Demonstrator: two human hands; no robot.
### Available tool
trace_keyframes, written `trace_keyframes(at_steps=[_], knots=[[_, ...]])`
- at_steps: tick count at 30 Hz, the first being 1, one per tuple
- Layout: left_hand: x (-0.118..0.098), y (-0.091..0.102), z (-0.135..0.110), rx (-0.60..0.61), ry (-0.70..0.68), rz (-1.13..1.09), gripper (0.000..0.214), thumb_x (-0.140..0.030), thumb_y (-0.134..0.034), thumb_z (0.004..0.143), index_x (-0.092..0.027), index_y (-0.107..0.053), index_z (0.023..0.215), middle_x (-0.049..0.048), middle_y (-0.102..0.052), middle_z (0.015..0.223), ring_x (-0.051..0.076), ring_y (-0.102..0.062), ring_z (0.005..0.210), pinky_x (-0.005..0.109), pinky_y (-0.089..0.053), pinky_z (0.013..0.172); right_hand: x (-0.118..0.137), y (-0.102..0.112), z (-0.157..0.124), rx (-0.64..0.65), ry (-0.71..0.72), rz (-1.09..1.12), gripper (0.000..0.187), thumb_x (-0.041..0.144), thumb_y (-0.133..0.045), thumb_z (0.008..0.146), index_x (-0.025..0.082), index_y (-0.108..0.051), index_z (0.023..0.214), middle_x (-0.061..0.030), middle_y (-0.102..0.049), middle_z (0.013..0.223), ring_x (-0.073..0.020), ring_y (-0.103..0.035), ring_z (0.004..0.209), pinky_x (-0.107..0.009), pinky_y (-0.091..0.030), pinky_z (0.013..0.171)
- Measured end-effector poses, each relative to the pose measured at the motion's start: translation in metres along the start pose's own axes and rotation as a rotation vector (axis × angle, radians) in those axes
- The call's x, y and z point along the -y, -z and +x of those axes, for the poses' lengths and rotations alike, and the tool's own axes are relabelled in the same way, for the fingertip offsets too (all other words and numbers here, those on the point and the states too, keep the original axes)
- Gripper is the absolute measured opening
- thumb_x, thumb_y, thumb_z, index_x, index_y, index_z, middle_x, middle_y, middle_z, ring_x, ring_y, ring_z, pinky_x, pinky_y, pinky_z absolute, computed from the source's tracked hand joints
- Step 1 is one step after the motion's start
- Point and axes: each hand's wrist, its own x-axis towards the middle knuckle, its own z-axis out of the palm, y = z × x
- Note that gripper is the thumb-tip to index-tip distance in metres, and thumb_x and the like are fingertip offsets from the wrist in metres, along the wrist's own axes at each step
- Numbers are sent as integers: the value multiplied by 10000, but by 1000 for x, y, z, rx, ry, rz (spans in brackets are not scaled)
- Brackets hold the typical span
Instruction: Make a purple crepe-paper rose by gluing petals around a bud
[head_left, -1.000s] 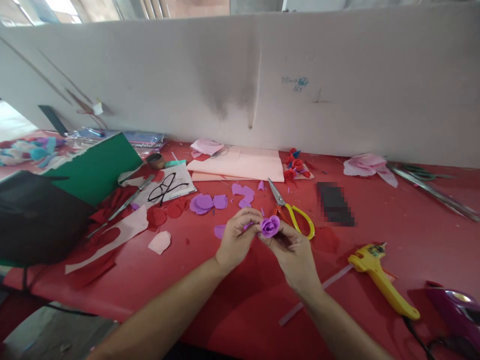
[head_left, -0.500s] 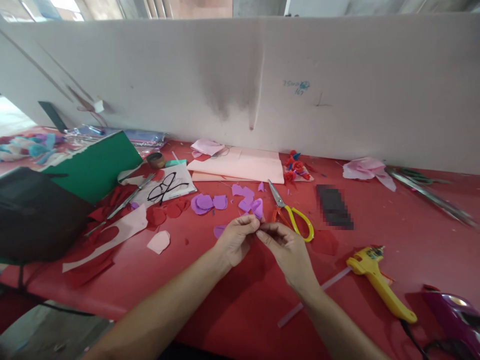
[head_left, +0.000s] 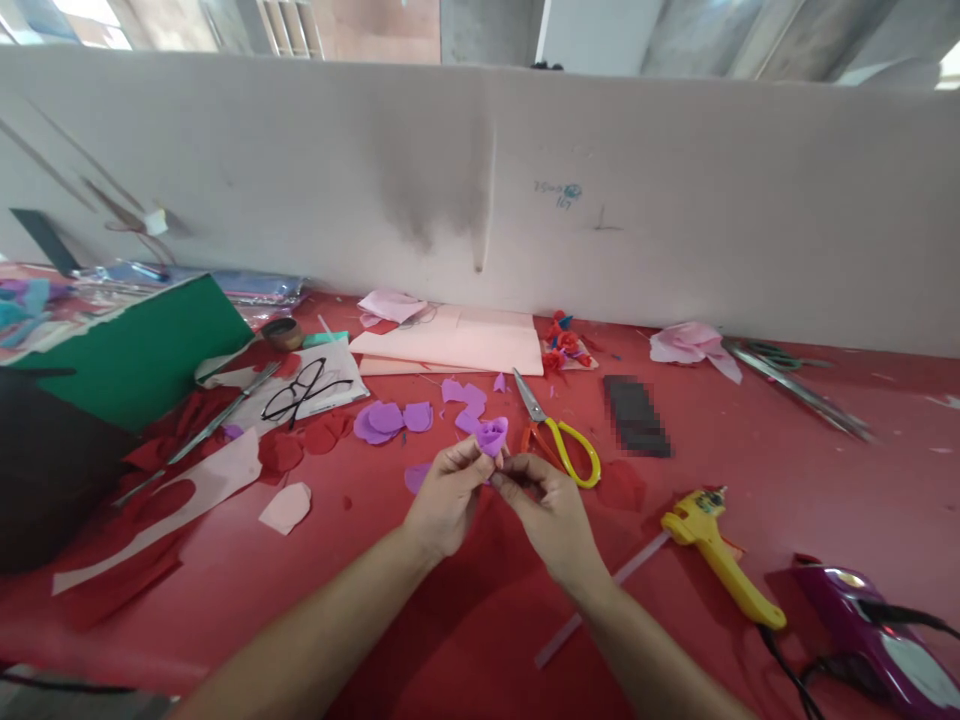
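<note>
A small purple paper flower [head_left: 492,436], its petals curled into a cup, stands up between my two hands. My left hand [head_left: 454,497] pinches it from the left, thumb and fingers at its base. From the right, my right hand [head_left: 546,508] closes its fingertips on the same base, so the bottom of the flower is hidden. Beyond it lie purple cut petals [head_left: 382,422] and purple scraps [head_left: 466,395]. Yellow-handled scissors [head_left: 574,452] rest just past my right hand, blades pointing away.
On the right are a yellow glue gun [head_left: 716,555] with a clear glue stick and a purple corded device [head_left: 885,630]. A dark pixelated object [head_left: 637,415] lies behind them. Eyeglasses [head_left: 306,390], red scraps and a green board [head_left: 142,350] are left. A pale partition [head_left: 300,170] stands behind.
The view has shifted, so the table things appear further left. The purple flower has turned in my fingers, and its curled open top now faces me more.
</note>
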Motion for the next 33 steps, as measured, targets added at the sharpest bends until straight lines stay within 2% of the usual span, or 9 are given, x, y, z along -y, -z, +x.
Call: trace_keyframes(at_steps=[8, 12, 15, 17, 18, 19, 21, 24, 33], knots=[[-7, 6, 6, -82, -66, 90, 176, -299, -805, 643, -166, -695, 675, 4, -642, 727, 105, -555, 717, 230, -438, 731, 11, -2, -2, -38, 4, -45, 90, 263, -640, 756, 185, -684, 752, -20, -703, 744, -165, -610, 707, -281, -476, 710], [-7, 9, 11, -179, -39, 96, 226, -325, -815, 621, -165, -658, 651, -17, -622, 645, 86, -545, 616, 213, -446, 648, 12, 9, 2, -41, 30, -157, 233, 350, -564, 832, 179, -680, 724, -27, -699, 701, -170, -619, 683, -271, -473, 676], [-6, 12, 14, -224, -15, 106, 275, -311, -840, 575, -148, -620, 606, -21, -610, 612, 59, -506, 552, 176, -413, 568, 9, 40, 18, -227, 76, -448, 365, 405, -440, 907, 180, -679, 746, -44, -705, 730, -182, -634, 707, -272, -469, 674], [-7, 15, 15, -224, 8, 101, 284, -307, -842, 571, -140, -614, 607, -16, -610, 617, 51, -495, 540, 161, -387, 532, 8, 65, 34, -368, 55, -829, 284, 336, -463, 893, 176, -696, 916, -64, -726, 867, -195, -642, 798, -286, -467, 744], [-8, 16, 16, -220, 27, 89, 289, -306, -844, 566, -137, -613, 610, -14, -607, 617, 49, -490, 533, 157, -375, 516, 7, 76, 43, -369, 11, -1044, 276, 279, -469, 879, 182, -682, 1024, -64, -726, 945, -195, -639, 858, -293, -458, 803], [-9, 16, 17, -213, 54, 72, 294, -304, -847, 559, -134, -614, 614, -12, -604, 620, 47, -488, 528, 155, -368, 507, 5, 85, 51, -365, -20, -1121, 274, 243, -490, 860, 175, -686, 1039, -77, -724, 982, -210, -630, 898, -316, -441, 846], [-10, 16, 18, -208, 94, 28, 308, -303, -854, 543, -128, -611, 617, -9, -598, 626, 44, -483, 521, 153, -360, 498, 2, 95, 66, -326, -76, -1234, 257, 225, -507, 847, 181, -714, 991, -100, -722, 1002, -249, -609, 957, -361, -423, 870], [-11, 15, 19, -198, 86, 11, 290, -309, -835, 577, -124, -616, 619, -9, -588, 628, 37, -457, 512, 158, -344, 495, -5, 94, 80, -267, -164, -1346, 230, 250, -544, 835, 169, -744, 916, -156, -715, 1001, -328, -574, 1033, -427, -422, 839], [-15, 9, 13, -136, -237, 226, 130, -276, -746, 687, -163, -704, 736, 3, -645, 694, 94, -503, 636, 221, -399, 643, -20, 85, 91, -133, -263, -1540, 278, 187, -487, 858, 88, -721, 971, -216, -700, 1027, -341, -563, 1067, -408, -435, 812]])
